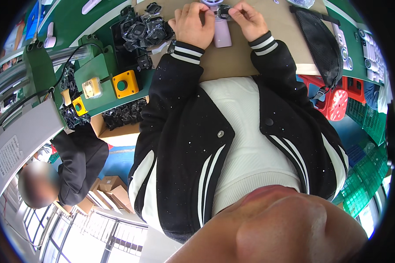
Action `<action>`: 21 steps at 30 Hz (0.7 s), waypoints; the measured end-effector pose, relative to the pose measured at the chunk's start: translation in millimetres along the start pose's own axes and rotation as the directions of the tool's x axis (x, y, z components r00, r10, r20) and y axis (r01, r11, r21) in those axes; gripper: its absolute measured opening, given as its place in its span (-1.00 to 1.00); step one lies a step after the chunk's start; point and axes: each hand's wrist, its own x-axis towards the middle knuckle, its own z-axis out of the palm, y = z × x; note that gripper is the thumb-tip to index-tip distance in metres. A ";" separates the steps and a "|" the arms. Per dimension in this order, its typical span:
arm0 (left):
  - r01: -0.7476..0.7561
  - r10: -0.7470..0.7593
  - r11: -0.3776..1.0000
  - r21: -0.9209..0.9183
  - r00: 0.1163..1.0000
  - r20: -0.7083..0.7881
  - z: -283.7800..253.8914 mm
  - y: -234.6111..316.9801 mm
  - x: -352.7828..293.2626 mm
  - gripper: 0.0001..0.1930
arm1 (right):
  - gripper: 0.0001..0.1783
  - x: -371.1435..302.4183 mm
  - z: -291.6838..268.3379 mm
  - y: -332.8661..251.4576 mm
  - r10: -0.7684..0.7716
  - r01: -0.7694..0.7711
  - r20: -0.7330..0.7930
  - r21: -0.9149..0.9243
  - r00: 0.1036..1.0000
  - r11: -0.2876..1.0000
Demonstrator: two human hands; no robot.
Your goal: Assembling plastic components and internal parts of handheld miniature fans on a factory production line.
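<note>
A pale purple handheld fan [222, 34] lies on the brown work surface [278, 35] between my hands, its round head at the picture's upper edge. My left hand [194, 25] is closed at the fan's neck, thumb and fingers brought together there. My right hand [251, 21] pinches a small black plastic part [224, 11] above the fan, beside the left fingertips. Whether the part touches the fan I cannot tell. Left of my left hand lies a heap of black plastic parts [147, 27], which look alike.
A green machine [94, 74] with yellow button boxes [125, 84] stands at left. Below it, a cardboard box [118, 133] holds black parts. At right are a black mesh bag [319, 44], more purple fans [373, 57] and a red stool [336, 105]. Another person [81, 162] is at lower left.
</note>
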 end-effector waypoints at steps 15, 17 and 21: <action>-0.032 0.015 0.985 0.170 0.995 0.099 -3.2 -9.1 2.5 -0.72 | -0.72 21.6 10.3 -11.2 0.126 0.054 0.239 -0.630 0.963 0.775; 0.024 -0.057 0.989 0.147 0.974 0.221 -0.6 -8.8 4.7 -0.73 | -0.63 15.4 8.0 -14.8 0.050 0.068 0.226 -0.485 0.973 0.872; 0.017 0.021 0.931 -0.365 0.995 0.100 6.8 -5.7 6.4 -0.65 | -0.75 15.2 10.6 3.3 -0.111 0.128 0.116 -0.150 0.987 0.980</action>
